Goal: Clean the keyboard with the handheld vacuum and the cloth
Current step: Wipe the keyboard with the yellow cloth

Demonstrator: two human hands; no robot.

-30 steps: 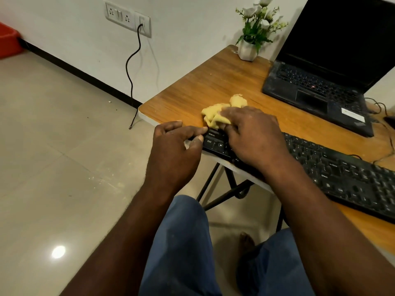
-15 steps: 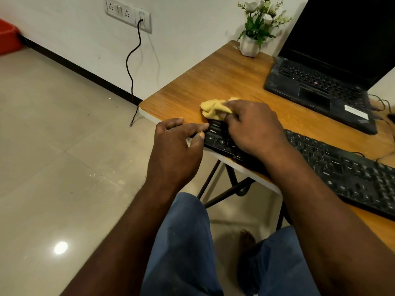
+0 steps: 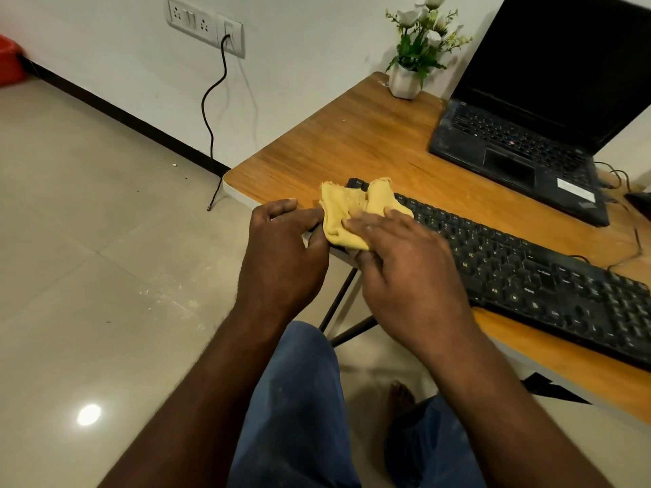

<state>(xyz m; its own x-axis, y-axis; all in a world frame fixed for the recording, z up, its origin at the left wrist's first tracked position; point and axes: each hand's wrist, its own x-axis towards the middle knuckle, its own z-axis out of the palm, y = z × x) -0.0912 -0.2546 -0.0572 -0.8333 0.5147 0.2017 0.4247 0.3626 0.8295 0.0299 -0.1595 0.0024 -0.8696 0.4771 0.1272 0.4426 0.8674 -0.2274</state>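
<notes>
1. The cloth (image 3: 347, 220), centre of the frame, is soft yellow fabric with frayed edges.
2. The keyboard (image 3: 521, 265), at right, is matt black plastic.
3. The table (image 3: 352, 146) top shows smooth wood grain.
4. The floor (image 3: 88, 276), at left, is glossy tile.

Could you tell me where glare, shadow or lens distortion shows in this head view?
In the head view, a round glare spot shines on the glossy floor; the plant and cable cast soft shadows on the wall; the wide-angle lens tilts the table and skirting line; the hands look sharp.

Head view looks down close over table (image 3: 370, 135) corner
</notes>
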